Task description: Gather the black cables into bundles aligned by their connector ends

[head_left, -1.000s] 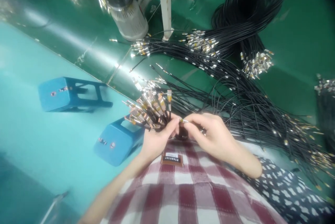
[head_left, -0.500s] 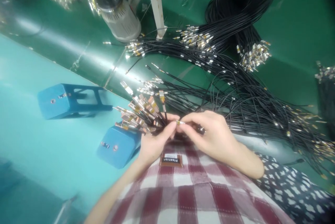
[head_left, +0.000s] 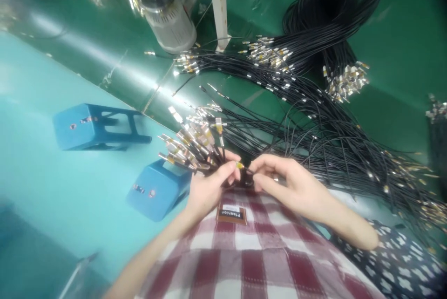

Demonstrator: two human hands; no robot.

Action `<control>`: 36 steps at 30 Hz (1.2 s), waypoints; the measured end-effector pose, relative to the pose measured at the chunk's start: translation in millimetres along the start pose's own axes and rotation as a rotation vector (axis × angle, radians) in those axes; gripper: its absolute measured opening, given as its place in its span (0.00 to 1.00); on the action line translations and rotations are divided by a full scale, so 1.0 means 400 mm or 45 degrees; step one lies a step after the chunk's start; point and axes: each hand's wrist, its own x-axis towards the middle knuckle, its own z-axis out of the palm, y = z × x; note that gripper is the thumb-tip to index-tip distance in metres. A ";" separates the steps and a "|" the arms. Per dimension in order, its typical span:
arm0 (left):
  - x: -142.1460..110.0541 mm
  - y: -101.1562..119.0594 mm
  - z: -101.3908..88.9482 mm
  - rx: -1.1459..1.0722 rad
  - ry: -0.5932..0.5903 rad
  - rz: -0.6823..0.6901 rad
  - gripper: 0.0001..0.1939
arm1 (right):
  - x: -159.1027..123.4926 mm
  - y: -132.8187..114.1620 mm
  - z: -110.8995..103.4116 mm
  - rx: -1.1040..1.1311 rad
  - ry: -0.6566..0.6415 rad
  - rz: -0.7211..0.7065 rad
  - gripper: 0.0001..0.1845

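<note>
My left hand (head_left: 211, 185) is closed round a bundle of black cables whose metal connector ends (head_left: 190, 143) fan out to the left above the wrist. Between its thumb and forefinger sits the yellow-banded end of a single cable (head_left: 240, 165). My right hand (head_left: 284, 180) is closed in a pinch on the black part of that same cable, just right of the end. The rest of the cable is hidden behind the fingers. Both hands are close to the checked apron (head_left: 244, 243).
Many black cables (head_left: 324, 122) with metal ends spread over the green surface. A coiled cable bundle (head_left: 335, 5) lies at the back right, near a white post (head_left: 218, 5) and a pale cylindrical machine (head_left: 171, 24). Two blue stools (head_left: 75, 126) stand at the left.
My right hand has slid right along the cable, away from the left fingertips. The left hand keeps its hold on the bundle. The whole view has shifted slightly.
</note>
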 end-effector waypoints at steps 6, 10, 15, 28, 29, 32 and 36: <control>-0.004 0.000 -0.014 -0.004 -0.149 0.027 0.06 | 0.014 -0.004 0.022 -0.006 0.115 -0.083 0.11; -0.011 0.003 -0.021 0.110 -0.127 -0.017 0.12 | 0.014 -0.004 0.027 -0.070 0.190 -0.143 0.10; -0.016 0.005 -0.006 0.274 -0.068 0.013 0.07 | 0.011 -0.006 0.037 -0.185 0.266 -0.197 0.08; -0.002 0.003 0.013 0.331 0.008 0.127 0.07 | 0.033 -0.026 0.014 -0.384 0.191 -0.131 0.10; 0.001 0.001 0.012 0.314 0.017 0.140 0.07 | 0.034 -0.028 0.015 -0.387 0.193 -0.124 0.10; 0.014 -0.007 0.011 0.236 0.063 0.169 0.07 | 0.038 -0.036 0.023 -0.412 0.222 -0.099 0.09; 0.030 -0.004 0.015 0.201 0.098 0.223 0.15 | 0.040 -0.044 0.033 -0.449 0.275 -0.099 0.09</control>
